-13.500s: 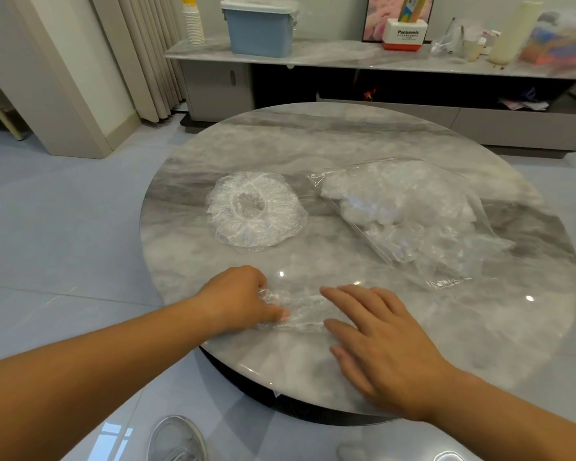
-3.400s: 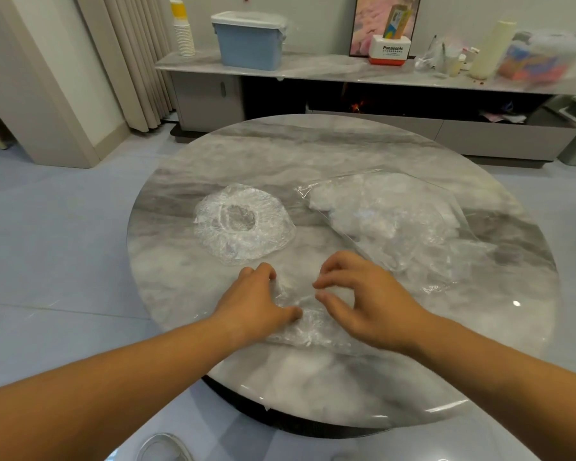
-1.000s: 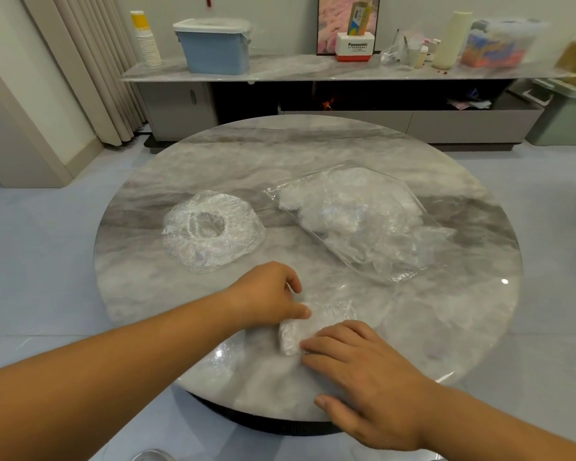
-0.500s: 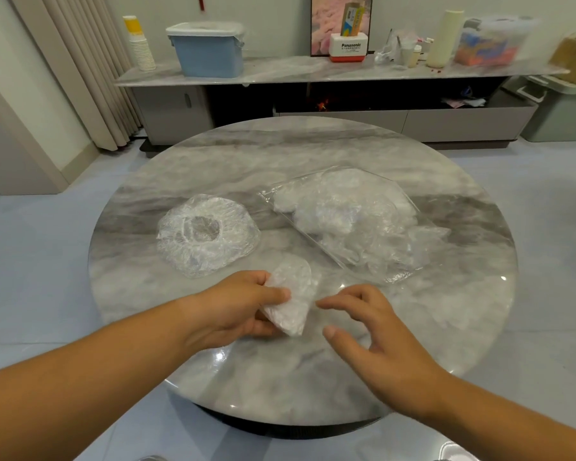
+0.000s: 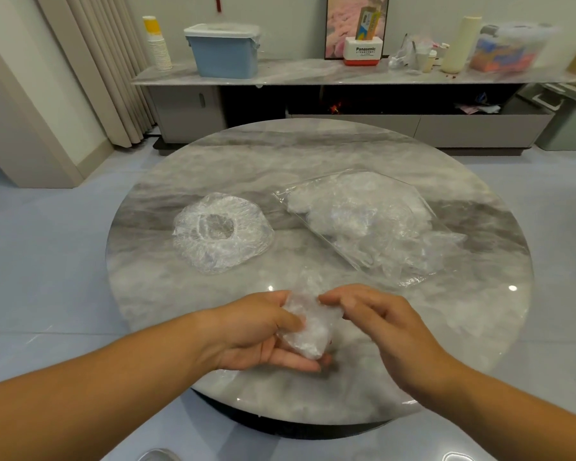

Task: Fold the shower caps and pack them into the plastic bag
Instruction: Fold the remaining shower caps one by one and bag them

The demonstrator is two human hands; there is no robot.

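Note:
A folded clear shower cap (image 5: 308, 331) is held just above the near part of the round marble table (image 5: 313, 154). My left hand (image 5: 263, 331) cups it from below with the thumb on top. My right hand (image 5: 379, 324) pinches its upper right edge with the fingertips. An unfolded shower cap (image 5: 222, 231) lies spread on the table at the left. The clear plastic bag (image 5: 369, 224), holding several folded caps, lies at the right with its mouth toward the near right.
A long low cabinet (image 5: 346, 74) behind the table carries a blue lidded box (image 5: 223, 51), a stack of paper cups (image 5: 157, 44), a Panasonic box (image 5: 363, 53) and other items. Curtains (image 5: 103, 61) hang at the left. Grey floor surrounds the table.
The cap was folded flat on the table, then my left hand lifted the small bundle. Since half a second ago my right hand has come in and taken hold of its edge.

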